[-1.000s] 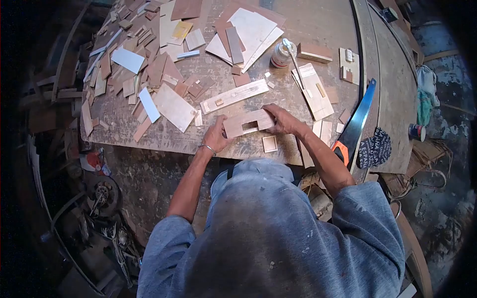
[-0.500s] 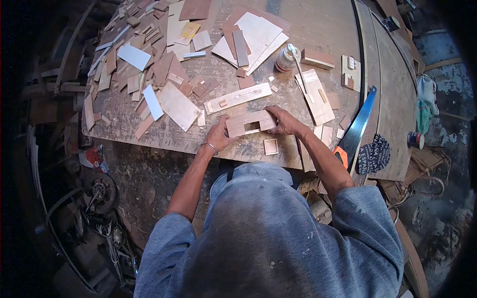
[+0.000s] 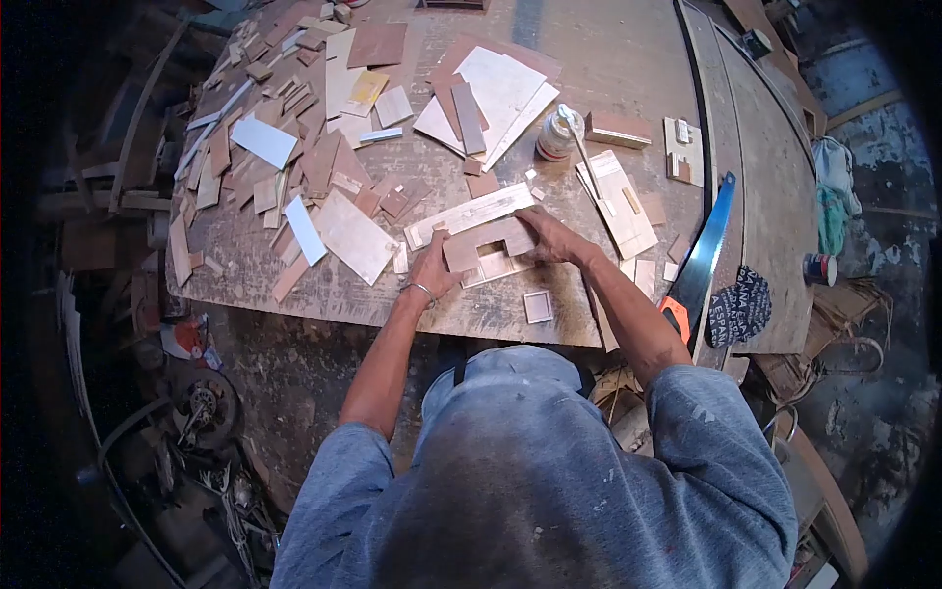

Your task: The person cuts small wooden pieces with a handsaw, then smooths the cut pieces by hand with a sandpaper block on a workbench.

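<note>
Between my two hands is a small wooden panel [image 3: 469, 249] with a rectangular cutout, tilted so a paler lower edge and part of its inner side show. My left hand [image 3: 432, 267] grips its left end, and my right hand [image 3: 552, 240] is wrapped round the right end. Just behind it lies a long pale wood strip [image 3: 466, 213] with small blocks on it. A small square wooden frame [image 3: 538, 307] rests on the table [image 3: 412, 312] in front of my right hand.
Wood offcuts [image 3: 358, 236] cover the table's left side. A jar [image 3: 557, 139] with a stick leaning on it stands behind my right hand, near a pale board [image 3: 620, 211]. To the right lie a handsaw [image 3: 708, 245] with an orange handle and a dark lettered cloth item [image 3: 738, 306].
The panel has tipped in my hands, showing more of its inner side and lower edge. Both hands keep their hold. The view has shifted slightly.
</note>
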`<state>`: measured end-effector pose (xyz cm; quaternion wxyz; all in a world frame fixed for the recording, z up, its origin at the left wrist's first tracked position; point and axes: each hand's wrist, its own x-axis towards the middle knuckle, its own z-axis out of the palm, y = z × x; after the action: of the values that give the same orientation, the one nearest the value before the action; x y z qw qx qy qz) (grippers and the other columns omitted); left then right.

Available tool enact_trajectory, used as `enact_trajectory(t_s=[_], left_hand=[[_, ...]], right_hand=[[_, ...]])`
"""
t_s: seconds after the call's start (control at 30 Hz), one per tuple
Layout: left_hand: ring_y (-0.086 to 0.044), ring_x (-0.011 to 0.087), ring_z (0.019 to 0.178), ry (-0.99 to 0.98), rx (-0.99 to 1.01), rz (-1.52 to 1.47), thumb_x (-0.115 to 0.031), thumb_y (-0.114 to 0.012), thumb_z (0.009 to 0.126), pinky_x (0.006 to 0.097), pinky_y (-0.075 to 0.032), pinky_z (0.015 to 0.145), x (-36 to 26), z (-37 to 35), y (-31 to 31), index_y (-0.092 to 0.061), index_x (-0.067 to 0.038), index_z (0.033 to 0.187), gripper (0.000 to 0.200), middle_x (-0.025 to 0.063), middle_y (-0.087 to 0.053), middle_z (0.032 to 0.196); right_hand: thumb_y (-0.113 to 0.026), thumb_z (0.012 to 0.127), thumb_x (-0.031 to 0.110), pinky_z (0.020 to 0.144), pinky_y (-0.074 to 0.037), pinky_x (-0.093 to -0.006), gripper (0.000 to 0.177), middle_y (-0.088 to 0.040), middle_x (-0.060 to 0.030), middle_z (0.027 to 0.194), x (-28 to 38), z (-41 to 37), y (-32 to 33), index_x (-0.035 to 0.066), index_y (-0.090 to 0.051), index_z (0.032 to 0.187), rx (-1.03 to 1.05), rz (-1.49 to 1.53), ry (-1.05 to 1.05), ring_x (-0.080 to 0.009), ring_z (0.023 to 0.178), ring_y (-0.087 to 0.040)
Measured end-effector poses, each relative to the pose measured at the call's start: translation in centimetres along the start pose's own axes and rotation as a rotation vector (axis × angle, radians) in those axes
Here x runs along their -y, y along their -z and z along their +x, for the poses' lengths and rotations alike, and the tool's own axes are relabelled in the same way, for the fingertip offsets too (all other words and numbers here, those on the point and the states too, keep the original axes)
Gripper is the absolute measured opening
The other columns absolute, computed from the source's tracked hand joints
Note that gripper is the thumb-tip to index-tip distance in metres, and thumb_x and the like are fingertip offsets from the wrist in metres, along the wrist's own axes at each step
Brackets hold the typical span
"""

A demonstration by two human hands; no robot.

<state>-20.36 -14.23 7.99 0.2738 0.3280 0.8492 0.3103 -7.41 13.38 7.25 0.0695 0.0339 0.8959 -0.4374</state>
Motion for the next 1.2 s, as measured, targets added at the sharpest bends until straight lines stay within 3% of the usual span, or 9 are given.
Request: enact_trajectory(t_s=[0.1, 0.27, 0.47, 0.6, 0.7, 0.83, 0.97, 1.1, 1.2], left_hand=[[-0.066, 0.0278, 0.111, -0.139, -0.091, 0.134, -0.014, -0.09, 0.07, 0.0359, -0.056, 0.091, -0.3, -0.5, 0.5, -0.042, -0.001, 0.137, 0.083, 0.0216, -0.062, 0.126], [-0.063, 0.0249, 0.115, 0.007, 0.139, -0.819, -0.015, -0.082, 0.084, 0.0429, -0.057, 0.093, -3.0, -3.2, 0.5, -0.034, -0.01, 0.152, 0.083, 0.0157, -0.06, 0.135], [-0.068, 0.0298, 0.112, 0.323, 0.457, -1.304, -0.032, -0.067, 0.1, 0.0468, -0.06, 0.083, -8.7, -2.9, -5.3, -0.02, -0.029, 0.159, 0.076, 0.0175, -0.061, 0.135], [-0.07, 0.0344, 0.107, 0.314, 0.816, -1.06, -0.033, -0.059, 0.103, 0.0458, -0.062, 0.081, -9.3, 2.0, -7.7, -0.019, -0.028, 0.161, 0.07, 0.0189, -0.061, 0.133], [-0.069, 0.0343, 0.109, 0.261, 1.009, -0.914, -0.039, -0.052, 0.106, 0.0473, -0.062, 0.082, -12.0, 4.5, -9.5, -0.026, -0.019, 0.16, 0.063, 0.0176, -0.063, 0.129], [-0.069, 0.0253, 0.105, 0.603, 1.406, -0.955, -0.035, -0.062, 0.099, 0.0461, -0.062, 0.084, -11.1, 8.8, -13.4, -0.048, 0.001, 0.144, 0.059, 0.0158, -0.067, 0.123], [-0.071, 0.0246, 0.093, -0.26, 1.265, -0.336, -0.002, -0.062, 0.078, 0.0401, -0.06, 0.082, -10.4, 7.6, -15.9, -0.06, 0.002, 0.128, 0.051, 0.0168, -0.071, 0.106], [-0.073, 0.0378, 0.084, -1.141, 0.975, 0.49, -0.004, -0.067, 0.072, 0.0455, -0.059, 0.079, -12.5, 6.2, -19.6, -0.071, 0.003, 0.094, 0.024, 0.025, -0.07, 0.083], [-0.071, 0.0419, 0.088, -1.247, 0.959, 0.773, -0.01, -0.069, 0.073, 0.0481, -0.059, 0.077, -16.5, 3.6, -20.0, -0.071, 0.0, 0.092, 0.021, 0.0246, -0.072, 0.09]], right_hand=[[-0.09, 0.063, 0.018, 0.111, -0.044, -0.0421, 0.089, -0.057, -0.0237, 0.135, 2.0, -1.0, 1.6, 0.002, -0.05, 0.141, -0.012, 0.029, 0.051, -0.04, 0.129, -0.054], [-0.087, 0.077, 0.027, 0.098, -0.051, -0.0344, 0.069, -0.07, -0.011, 0.115, 5.5, -8.9, 2.1, 0.003, -0.06, 0.135, 0.195, 0.554, -0.429, -0.0227, 0.108, -0.066], [-0.08, 0.088, 0.039, 0.091, -0.049, -0.0294, 0.061, -0.068, -0.0074, 0.112, 10.9, -17.9, -9.6, -0.002, -0.063, 0.131, -0.308, 1.006, -0.708, -0.0133, 0.098, -0.06], [-0.076, 0.089, 0.026, 0.103, -0.043, -0.0425, 0.057, -0.059, -0.018, 0.135, 6.5, -20.7, -13.3, 0.005, -0.058, 0.139, -0.974, 0.115, -0.762, -0.0306, 0.119, -0.057], [-0.076, 0.085, 0.021, 0.11, -0.037, -0.0487, 0.063, -0.05, -0.0204, 0.144, 6.3, -20.5, -10.1, 0.013, -0.055, 0.143, -0.841, -0.381, -0.908, -0.0378, 0.13, -0.048], [-0.075, 0.084, 0.016, 0.11, -0.037, -0.0481, 0.064, -0.052, -0.0201, 0.138, 2.6, -20.5, -13.0, 0.015, -0.055, 0.145, -0.91, -0.229, -0.965, -0.0364, 0.13, -0.048], [-0.068, 0.09, 0.012, 0.109, -0.041, -0.0417, 0.056, -0.057, -0.0206, 0.133, 9.0, -21.7, -16.8, 0.003, -0.054, 0.144, -1.542, 0.142, -0.832, -0.0355, 0.126, -0.055], [-0.068, 0.092, 0.014, 0.109, -0.041, -0.0406, 0.058, -0.058, -0.019, 0.134, 16.3, -23.8, -21.9, 0.002, -0.051, 0.146, -1.709, 0.114, -0.949, -0.0313, 0.126, -0.055], [-0.069, 0.091, 0.013, 0.102, -0.047, -0.0415, 0.06, -0.056, -0.0222, 0.131, 19.9, -22.9, -21.9, 0.003, -0.05, 0.148, -1.684, 0.083, -1.002, -0.0357, 0.119, -0.058]])
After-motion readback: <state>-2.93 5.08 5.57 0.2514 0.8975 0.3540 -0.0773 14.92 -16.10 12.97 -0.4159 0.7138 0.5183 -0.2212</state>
